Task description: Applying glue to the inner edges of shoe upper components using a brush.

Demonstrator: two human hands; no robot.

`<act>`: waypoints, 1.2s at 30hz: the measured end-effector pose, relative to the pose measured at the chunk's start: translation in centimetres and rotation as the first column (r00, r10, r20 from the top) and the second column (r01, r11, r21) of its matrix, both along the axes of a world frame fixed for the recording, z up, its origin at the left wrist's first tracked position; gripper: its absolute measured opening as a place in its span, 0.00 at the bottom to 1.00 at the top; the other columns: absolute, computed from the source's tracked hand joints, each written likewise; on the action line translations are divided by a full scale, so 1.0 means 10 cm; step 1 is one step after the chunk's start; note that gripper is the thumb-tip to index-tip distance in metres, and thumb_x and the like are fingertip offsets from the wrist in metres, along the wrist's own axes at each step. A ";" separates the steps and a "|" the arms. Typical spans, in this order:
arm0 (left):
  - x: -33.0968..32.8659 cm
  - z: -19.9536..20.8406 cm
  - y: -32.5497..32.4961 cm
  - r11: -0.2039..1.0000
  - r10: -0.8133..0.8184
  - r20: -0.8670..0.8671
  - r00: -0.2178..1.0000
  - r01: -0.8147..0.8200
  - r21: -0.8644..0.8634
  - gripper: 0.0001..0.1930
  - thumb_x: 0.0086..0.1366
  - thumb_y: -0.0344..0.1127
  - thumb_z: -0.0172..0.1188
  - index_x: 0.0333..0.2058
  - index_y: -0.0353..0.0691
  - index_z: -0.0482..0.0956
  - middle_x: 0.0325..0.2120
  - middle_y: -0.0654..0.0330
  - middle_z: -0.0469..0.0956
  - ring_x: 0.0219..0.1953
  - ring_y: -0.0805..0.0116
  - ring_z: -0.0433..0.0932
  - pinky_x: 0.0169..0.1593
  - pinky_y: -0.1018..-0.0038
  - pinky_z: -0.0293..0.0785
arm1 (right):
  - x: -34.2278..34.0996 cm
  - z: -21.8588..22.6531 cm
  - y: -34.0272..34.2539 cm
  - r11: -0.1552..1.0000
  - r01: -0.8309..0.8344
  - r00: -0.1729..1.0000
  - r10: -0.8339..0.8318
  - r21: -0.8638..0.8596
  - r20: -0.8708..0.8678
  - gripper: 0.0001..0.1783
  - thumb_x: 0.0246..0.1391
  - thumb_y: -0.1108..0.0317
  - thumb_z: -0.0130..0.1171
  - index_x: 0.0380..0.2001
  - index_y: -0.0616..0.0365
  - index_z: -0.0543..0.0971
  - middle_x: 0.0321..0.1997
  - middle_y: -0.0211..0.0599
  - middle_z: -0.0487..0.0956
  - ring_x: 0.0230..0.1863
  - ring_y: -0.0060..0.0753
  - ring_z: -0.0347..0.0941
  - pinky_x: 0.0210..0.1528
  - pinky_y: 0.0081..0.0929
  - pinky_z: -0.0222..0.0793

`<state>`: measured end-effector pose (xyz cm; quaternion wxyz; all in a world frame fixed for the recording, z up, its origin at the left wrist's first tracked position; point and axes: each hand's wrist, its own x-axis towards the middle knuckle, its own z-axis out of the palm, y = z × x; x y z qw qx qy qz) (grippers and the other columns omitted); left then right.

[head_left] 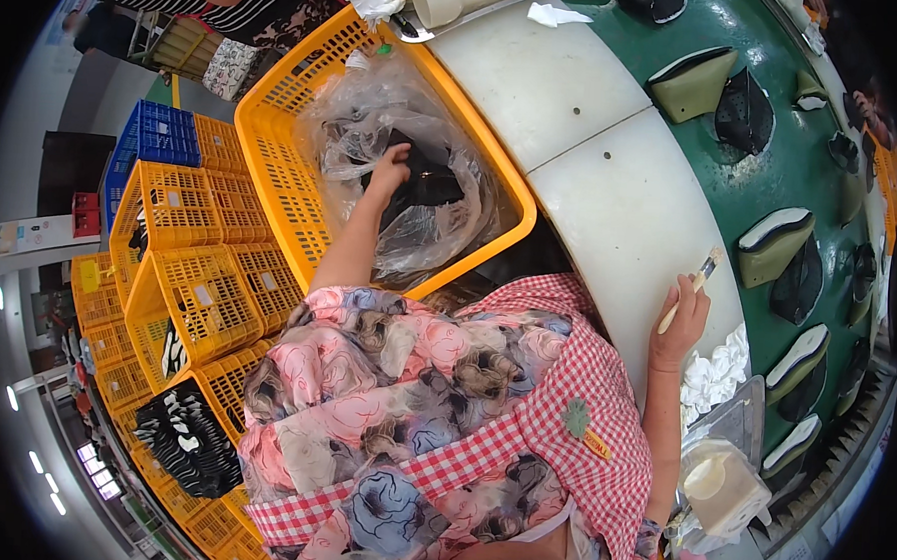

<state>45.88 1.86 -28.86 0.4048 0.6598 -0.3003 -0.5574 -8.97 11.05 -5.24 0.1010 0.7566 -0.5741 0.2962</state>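
Observation:
My left hand [391,171] reaches into a yellow plastic crate [284,143]. Its fingers are slightly bent and apart, just over black pieces [435,184] that lie in a clear plastic bag [351,116]. Whether the fingertips touch the black material is hard to see. In my right hand [681,320] is a small brush [707,268] with a wooden handle and pale bristles, held above the white tabletop [622,208]. Beyond it, a green belt [704,161] carries olive and black shoe uppers [775,244] in pairs.
Crumpled white paper [715,372] and a tub of cream-coloured paste [715,480] sit beside my right forearm. A metal tray [471,3] with a beige cup lies at the far end. Stacked yellow crates [202,304] stand on the left. Another person [245,6] is at the upper left.

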 end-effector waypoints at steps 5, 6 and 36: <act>-0.23 -0.06 0.31 0.903 -0.386 0.125 0.914 0.346 0.255 0.44 0.52 0.29 0.64 0.70 0.45 0.61 0.54 0.52 0.78 0.58 0.61 0.73 0.63 0.71 0.63 | 0.00 0.01 0.01 1.000 -0.004 1.000 0.004 0.006 -0.012 0.15 0.57 0.79 0.60 0.48 0.61 0.78 0.43 0.52 0.77 0.45 0.52 0.76 0.47 0.40 0.75; -0.22 -0.11 0.31 0.905 -0.380 0.126 0.917 0.340 0.255 0.44 0.52 0.29 0.64 0.70 0.45 0.61 0.54 0.52 0.78 0.58 0.61 0.73 0.63 0.71 0.63 | 0.00 0.02 0.00 1.000 -0.010 1.000 0.010 0.003 -0.016 0.15 0.57 0.79 0.60 0.48 0.61 0.78 0.42 0.52 0.77 0.45 0.52 0.76 0.46 0.40 0.75; -0.04 -0.13 0.96 0.974 0.113 0.714 0.691 0.066 -0.218 0.29 0.55 0.36 0.63 0.59 0.47 0.74 0.41 0.42 0.82 0.46 0.39 0.79 0.48 0.55 0.75 | -0.02 -0.04 0.02 1.000 -0.019 0.999 0.019 0.011 0.047 0.16 0.56 0.78 0.61 0.48 0.60 0.78 0.44 0.51 0.79 0.43 0.50 0.75 0.45 0.39 0.73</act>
